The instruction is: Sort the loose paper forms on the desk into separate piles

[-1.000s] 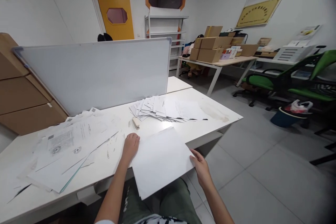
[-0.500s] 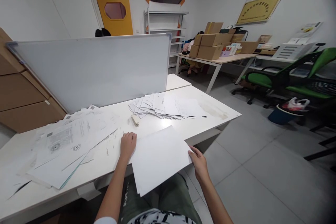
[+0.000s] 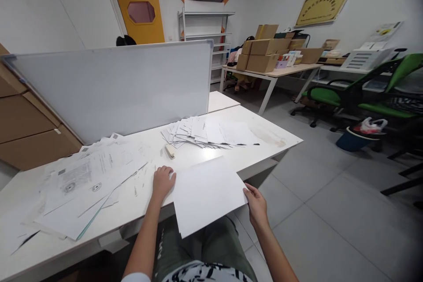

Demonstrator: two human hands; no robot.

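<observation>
White sheets of paper (image 3: 208, 196) stretch between my two hands, partly over the table's front edge and partly above my lap. A second edge peeks out at the lower left corner, so there is more than one sheet. My right hand (image 3: 256, 205) pinches their right edge between thumb and fingers. At the left edge, my left hand (image 3: 163, 182) is closed with curled fingers, its thumb at the paper; part of its grip is hidden. Just beyond lies a small cream stapler (image 3: 169, 151). Behind it, a fanned pile of printed papers (image 3: 198, 132) covers part of the table.
Another spread of printed sheets (image 3: 86, 180) lies on the left of the white table (image 3: 271, 134). A whiteboard (image 3: 132, 88) stands along the back, beside cardboard boxes (image 3: 29, 119). Right of the table are green chairs (image 3: 325, 96) and a blue bin (image 3: 355, 140).
The sheets have shifted right and slightly away from my body. My right hand has moved right with them, and the left thumb now reaches farther onto the paper. The view has tilted slightly.
</observation>
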